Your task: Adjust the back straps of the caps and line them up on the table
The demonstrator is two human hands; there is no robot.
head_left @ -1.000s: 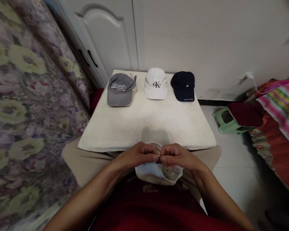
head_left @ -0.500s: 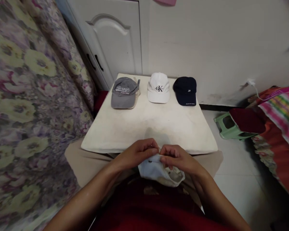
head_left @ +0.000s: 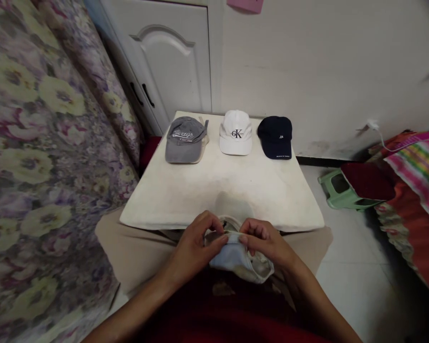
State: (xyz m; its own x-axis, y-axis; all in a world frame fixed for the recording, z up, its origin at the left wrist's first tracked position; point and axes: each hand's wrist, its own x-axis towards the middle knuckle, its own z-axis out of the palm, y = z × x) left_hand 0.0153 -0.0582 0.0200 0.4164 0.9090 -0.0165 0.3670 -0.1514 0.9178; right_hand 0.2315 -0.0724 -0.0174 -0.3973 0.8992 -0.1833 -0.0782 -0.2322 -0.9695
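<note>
one big cream-coloured rectangular table takes up most of the space out front, with three baseball caps along its far side: a faded grey cloth cap on the left, a dark navy cloth cap on the right and a white cloth cap between them. the pale blue and cream cloth cap is between the hands at the table's near edge. left hand has thumb and index pinching its thin cloth edge, right hand pinches near that spot too. imo keep both pinches close, hold the edge flat and use small tugs, since soft fabric probably bunches if yanked. can't tell what's under the fingertips tho. writing, biggest first: white script on the grey one looks like "always", white one has black serif letters, big k plus smaller c or g. navy's got a tiny pale emblem and a tinier brim line, illegible to me.
</note>
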